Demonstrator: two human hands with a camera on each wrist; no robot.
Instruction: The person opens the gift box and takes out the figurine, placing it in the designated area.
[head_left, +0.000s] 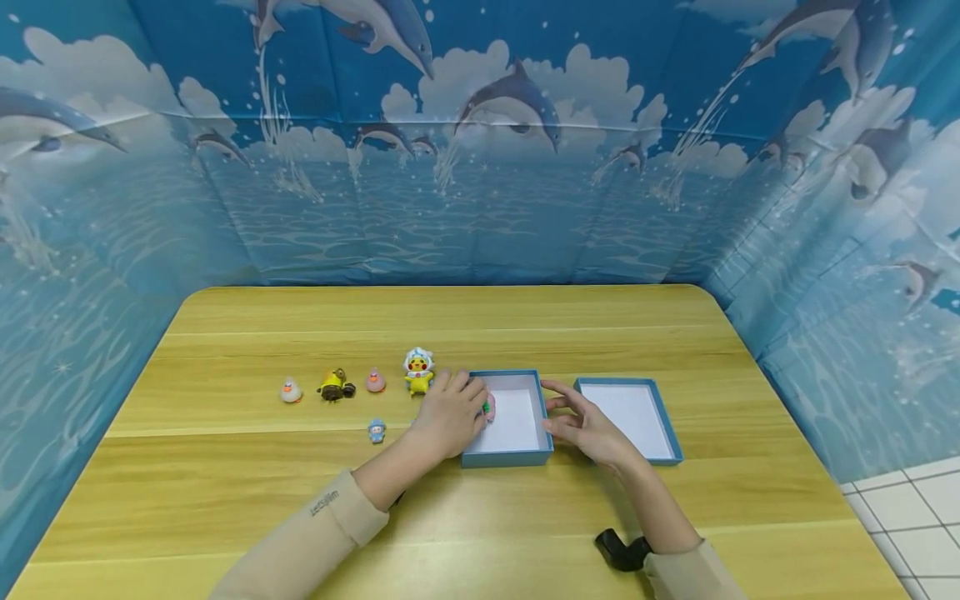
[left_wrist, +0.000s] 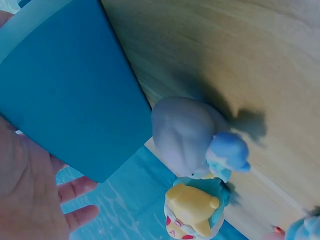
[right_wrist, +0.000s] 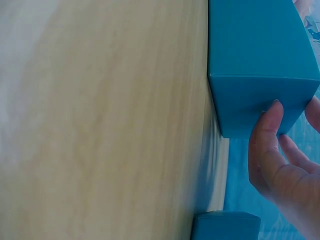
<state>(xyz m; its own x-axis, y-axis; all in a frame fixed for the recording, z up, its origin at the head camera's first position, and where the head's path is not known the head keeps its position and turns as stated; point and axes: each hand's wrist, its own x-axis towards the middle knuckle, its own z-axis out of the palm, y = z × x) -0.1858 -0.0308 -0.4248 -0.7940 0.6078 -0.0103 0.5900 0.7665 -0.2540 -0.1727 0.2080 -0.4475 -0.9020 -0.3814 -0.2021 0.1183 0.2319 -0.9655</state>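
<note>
A blue open box (head_left: pixel 507 458) with a white inside stands at mid-table. My left hand (head_left: pixel 450 412) reaches over its left wall, beside a pink toy with a green spot (head_left: pixel 491 408) inside the box. Whether thumb and index finger pinch that toy is hidden; in the left wrist view the other fingers (left_wrist: pixel 77 189) look extended. My right hand (head_left: pixel 588 429) touches the box's right wall with its fingertips, fingers loosely bent. A grey rounded toy (left_wrist: pixel 180 135) and a blue piece (left_wrist: pixel 229 150) show close to the box's left side, mostly hidden from the head view.
The blue lid (head_left: pixel 630 421) lies inside up, right of the box. Left of it stand a yellow figure in a white hood (head_left: pixel 418 372), a pink duck (head_left: pixel 376 381), a yellow and brown figure (head_left: pixel 333 386), a white duck (head_left: pixel 290 391) and a small blue figure (head_left: pixel 377 431).
</note>
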